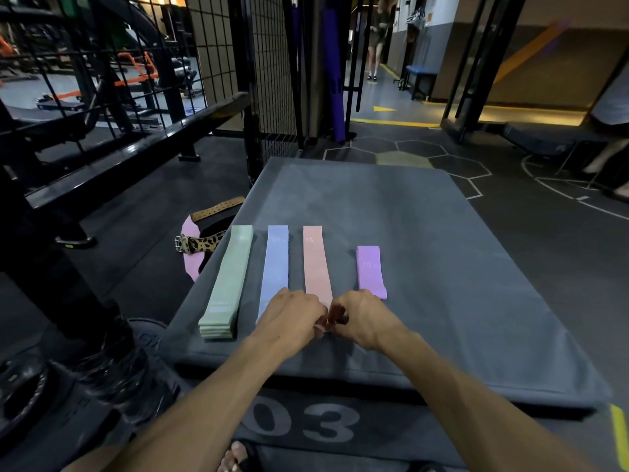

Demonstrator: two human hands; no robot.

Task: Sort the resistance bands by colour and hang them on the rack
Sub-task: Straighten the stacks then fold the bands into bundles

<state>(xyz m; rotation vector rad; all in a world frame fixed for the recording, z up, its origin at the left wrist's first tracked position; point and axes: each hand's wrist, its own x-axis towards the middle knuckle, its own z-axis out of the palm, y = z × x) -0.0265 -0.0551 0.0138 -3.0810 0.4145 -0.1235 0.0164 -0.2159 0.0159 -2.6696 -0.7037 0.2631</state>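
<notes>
Four groups of resistance bands lie side by side on a grey padded box. From left: a green stack, a blue band, a salmon-pink band and a short purple band. My left hand and my right hand meet at the near end of the salmon-pink band, and their fingertips pinch its edge. The left hand covers the blue band's near end. The right hand covers the purple band's near left corner.
Belts, one leopard-print, and a pink item lie on the floor left of the box. A black metal frame and wire grid stand at the left. A person stands far back in the corridor. My foot shows at the bottom.
</notes>
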